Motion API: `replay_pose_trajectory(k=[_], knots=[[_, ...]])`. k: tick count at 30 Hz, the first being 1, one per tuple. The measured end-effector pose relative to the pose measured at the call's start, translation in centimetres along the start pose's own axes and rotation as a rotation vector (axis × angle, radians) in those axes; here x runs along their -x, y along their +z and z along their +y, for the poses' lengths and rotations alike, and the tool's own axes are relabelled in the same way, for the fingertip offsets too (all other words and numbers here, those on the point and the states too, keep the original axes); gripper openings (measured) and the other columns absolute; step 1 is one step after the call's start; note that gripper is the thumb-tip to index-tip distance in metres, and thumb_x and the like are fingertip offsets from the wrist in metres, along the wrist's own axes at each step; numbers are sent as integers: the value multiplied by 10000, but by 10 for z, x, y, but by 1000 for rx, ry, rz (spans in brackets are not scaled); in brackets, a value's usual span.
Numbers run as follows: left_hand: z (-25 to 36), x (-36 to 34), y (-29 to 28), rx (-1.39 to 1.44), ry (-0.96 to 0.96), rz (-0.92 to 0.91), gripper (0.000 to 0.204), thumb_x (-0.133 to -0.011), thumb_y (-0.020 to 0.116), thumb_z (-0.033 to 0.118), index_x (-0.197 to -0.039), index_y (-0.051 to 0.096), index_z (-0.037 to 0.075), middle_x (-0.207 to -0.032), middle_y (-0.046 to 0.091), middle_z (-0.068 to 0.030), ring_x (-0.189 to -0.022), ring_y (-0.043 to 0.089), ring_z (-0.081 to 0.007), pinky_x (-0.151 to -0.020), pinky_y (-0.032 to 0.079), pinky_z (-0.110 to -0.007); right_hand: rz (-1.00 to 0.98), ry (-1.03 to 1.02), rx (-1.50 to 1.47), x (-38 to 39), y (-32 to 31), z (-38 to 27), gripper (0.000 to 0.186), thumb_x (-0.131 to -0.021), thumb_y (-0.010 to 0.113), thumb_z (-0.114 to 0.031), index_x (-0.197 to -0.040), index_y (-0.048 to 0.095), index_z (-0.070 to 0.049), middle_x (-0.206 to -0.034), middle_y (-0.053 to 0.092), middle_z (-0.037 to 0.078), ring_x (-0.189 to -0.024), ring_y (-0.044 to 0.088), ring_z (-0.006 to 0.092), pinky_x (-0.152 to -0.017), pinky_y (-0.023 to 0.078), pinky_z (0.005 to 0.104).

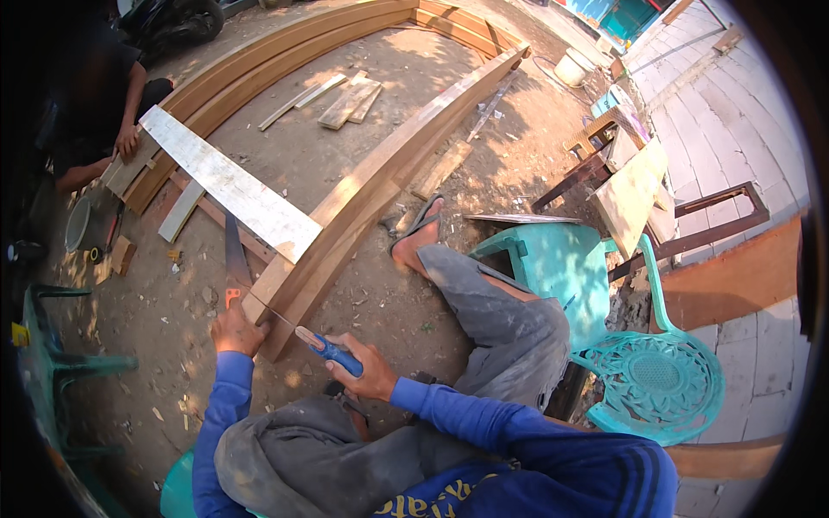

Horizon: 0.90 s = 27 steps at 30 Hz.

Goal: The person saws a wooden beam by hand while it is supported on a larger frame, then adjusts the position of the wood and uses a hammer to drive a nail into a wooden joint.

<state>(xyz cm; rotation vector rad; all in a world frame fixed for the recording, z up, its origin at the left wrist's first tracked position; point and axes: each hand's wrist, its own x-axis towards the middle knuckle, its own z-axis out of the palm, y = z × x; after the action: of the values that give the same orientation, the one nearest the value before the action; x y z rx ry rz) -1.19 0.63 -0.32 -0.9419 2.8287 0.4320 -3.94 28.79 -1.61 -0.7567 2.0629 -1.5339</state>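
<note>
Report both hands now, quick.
Left hand: closed on the near end of the wooden beam.
Right hand: closed, holding the blue-handled tool.

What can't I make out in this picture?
All in the head view:
- The blue tool in the right hand: its blade is nearly edge-on, too thin to show its shape.
- The left hand's palm: hidden by the back of the hand, so whether it grips or only presses the beam is unclear.
- The motorbike: cut off by the top edge.
- The other person's upper body: lost in shadow.
</note>
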Motion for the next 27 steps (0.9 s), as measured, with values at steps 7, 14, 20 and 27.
replay_pose_trajectory(k=[7, 14, 20, 27], knots=[[-16, -7, 10, 1, 0, 17, 709, -730, 867, 387, -1283, 591, 39, -1105, 734, -247, -1036, 710, -436, -916, 566, -518, -55, 39, -7, 15, -12, -16, 473, -959, 694, -230, -1361, 537, -36, -1070, 714, 240, -954, 716, 359, -813, 563, 400], [-12, 3, 4, -34, -42, -85, 680, -737, 815, 415, -1278, 588, 71, -1088, 728, -235, -1025, 708, -434, -912, 569, -514, -96, 153, 96, 128, -79, -85, 428, -930, 677, -109, -1319, 562, 26, -971, 765, 175, -756, 740, 192, -713, 555, 300], [-6, -3, -6, 7, -29, -66, 659, -744, 821, 424, -1273, 606, 95, -1098, 734, -222, -1051, 706, -421, -913, 573, -511, 30, -55, 109, -21, 9, -31, 330, -958, 696, -132, -1246, 600, -3, -795, 699, 160, -651, 667, 153, -600, 509, 315], [-45, -12, 43, 127, 68, 62, 645, -757, 849, 476, -1272, 666, 134, -1297, 658, -194, -1295, 589, -351, -1078, 493, -458, -67, 69, -28, -23, 21, -13, 479, -972, 701, -324, -1343, 556, -57, -1143, 681, 231, -1054, 684, 372, -915, 513, 430]])
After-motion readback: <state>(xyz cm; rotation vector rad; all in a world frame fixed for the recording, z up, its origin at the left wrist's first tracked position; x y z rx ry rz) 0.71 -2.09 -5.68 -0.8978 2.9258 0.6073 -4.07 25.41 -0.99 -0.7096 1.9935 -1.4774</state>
